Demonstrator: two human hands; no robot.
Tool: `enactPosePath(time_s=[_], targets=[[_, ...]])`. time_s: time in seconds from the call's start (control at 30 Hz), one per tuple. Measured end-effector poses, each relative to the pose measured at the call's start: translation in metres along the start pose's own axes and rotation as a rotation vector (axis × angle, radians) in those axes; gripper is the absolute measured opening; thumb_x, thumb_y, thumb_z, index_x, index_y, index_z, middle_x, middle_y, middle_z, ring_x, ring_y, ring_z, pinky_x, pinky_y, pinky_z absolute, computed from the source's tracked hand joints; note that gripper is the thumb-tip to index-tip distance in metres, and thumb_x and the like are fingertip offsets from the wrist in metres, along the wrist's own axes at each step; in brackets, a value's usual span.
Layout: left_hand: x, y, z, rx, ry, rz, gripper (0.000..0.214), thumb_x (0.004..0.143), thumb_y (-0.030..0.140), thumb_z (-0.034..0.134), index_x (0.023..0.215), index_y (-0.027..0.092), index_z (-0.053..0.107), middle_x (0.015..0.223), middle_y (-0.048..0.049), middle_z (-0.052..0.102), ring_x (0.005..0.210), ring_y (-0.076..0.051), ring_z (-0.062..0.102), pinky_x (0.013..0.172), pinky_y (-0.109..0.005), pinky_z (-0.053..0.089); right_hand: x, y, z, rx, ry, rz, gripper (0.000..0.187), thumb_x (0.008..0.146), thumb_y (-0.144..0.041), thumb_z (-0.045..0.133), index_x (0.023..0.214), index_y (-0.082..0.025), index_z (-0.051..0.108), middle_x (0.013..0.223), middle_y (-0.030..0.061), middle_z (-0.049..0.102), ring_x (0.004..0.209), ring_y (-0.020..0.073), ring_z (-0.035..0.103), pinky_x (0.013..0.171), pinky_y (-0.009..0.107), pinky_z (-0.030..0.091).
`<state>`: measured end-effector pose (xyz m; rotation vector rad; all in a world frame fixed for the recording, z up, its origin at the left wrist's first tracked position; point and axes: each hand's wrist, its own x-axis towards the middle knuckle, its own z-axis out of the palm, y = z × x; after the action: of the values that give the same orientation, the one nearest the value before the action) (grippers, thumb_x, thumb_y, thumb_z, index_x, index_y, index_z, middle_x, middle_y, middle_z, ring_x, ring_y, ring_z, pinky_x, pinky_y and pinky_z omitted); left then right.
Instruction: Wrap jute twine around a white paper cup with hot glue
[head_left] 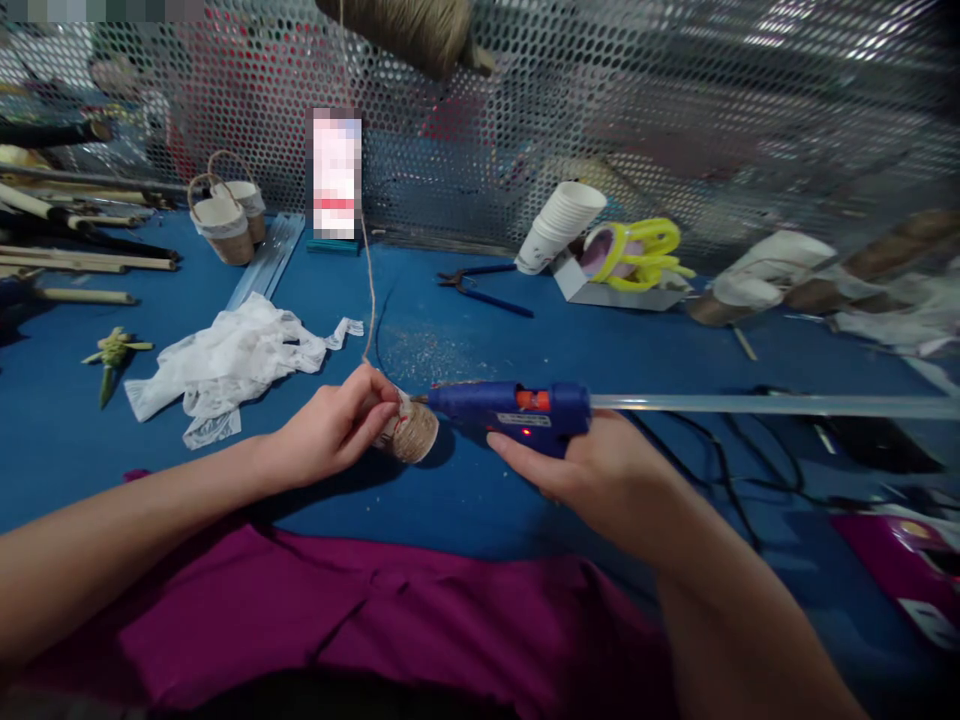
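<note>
My left hand is closed around a small paper cup wrapped in brown twine, lying on its side on the blue table. A strand of twine runs up from the cup to a spool hanging at the top. My right hand grips a blue hot glue gun, whose nozzle touches the cup's side. A long clear glue stick juts out of the gun's back to the right.
White lace scraps lie to the left. Two finished twine cups with handles stand at the back left near bamboo sticks. Pliers, stacked paper cups, yellow pipe cleaners and black cords lie around.
</note>
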<state>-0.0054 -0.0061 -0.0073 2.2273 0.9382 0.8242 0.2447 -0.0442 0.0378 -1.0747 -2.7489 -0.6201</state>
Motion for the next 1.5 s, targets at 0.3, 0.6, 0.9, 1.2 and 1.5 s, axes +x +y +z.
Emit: enactPosePath(time_s=[0.3, 0.6, 0.9, 1.2, 1.5], targets=[[0.001, 0.002, 0.0, -0.01, 0.008, 0.009, 0.003, 0.086, 0.018, 0.038, 0.086, 0.016, 0.041, 0.063, 0.001, 0.056, 0.048, -0.007, 0.049, 0.045, -0.018, 0.039, 0.005, -0.004, -0.008, -0.208, 0.016, -0.083, 0.037, 0.075, -0.004, 0.045, 0.093, -0.028, 0.067, 0.056, 0.0022, 0.062, 0.052, 0.0155, 0.054, 0.055, 0.028, 0.041], [0.001, -0.001, 0.0, -0.029, -0.004, -0.011, 0.006, 0.087, 0.02, 0.038, 0.088, 0.015, 0.042, 0.067, -0.0013, 0.058, 0.049, -0.007, 0.05, 0.046, -0.02, 0.041, 0.0, -0.007, -0.006, 0.097, 0.012, 0.113, 0.039, 0.078, -0.005, 0.036, 0.086, -0.026, 0.068, 0.051, 0.002, 0.059, 0.048, 0.0163, 0.053, 0.049, 0.028, 0.039], [0.0, 0.001, 0.001, -0.056, 0.001, -0.066, 0.009, 0.088, 0.023, 0.037, 0.09, 0.016, 0.042, 0.076, -0.0044, 0.061, 0.064, -0.012, 0.058, 0.055, -0.023, 0.045, 0.019, 0.012, -0.002, 0.935, -0.132, 0.882, 0.031, 0.079, -0.045, 0.048, 0.068, -0.018, 0.057, 0.049, -0.0009, 0.057, 0.046, 0.0132, 0.054, 0.043, 0.024, 0.042], [-0.002, 0.002, 0.005, 0.009, 0.069, 0.064, 0.005, 0.086, 0.016, 0.04, 0.09, 0.015, 0.043, 0.073, -0.0013, 0.059, 0.052, -0.006, 0.052, 0.048, -0.017, 0.041, 0.028, 0.044, 0.055, 0.469, -0.142, 1.151, 0.033, 0.076, -0.043, 0.049, 0.055, -0.019, 0.051, 0.052, 0.0075, 0.055, 0.058, 0.0228, 0.056, 0.053, 0.031, 0.038], [-0.005, 0.01, 0.007, 0.137, 0.052, 0.468, 0.005, 0.088, 0.015, 0.038, 0.089, 0.016, 0.043, 0.07, -0.0023, 0.058, 0.058, -0.01, 0.054, 0.051, -0.02, 0.044, 0.032, 0.03, 0.055, 0.464, 0.053, 1.005, 0.026, 0.078, -0.036, 0.051, 0.079, -0.012, 0.063, 0.096, 0.0181, 0.06, 0.101, 0.0317, 0.05, 0.085, 0.047, 0.036]])
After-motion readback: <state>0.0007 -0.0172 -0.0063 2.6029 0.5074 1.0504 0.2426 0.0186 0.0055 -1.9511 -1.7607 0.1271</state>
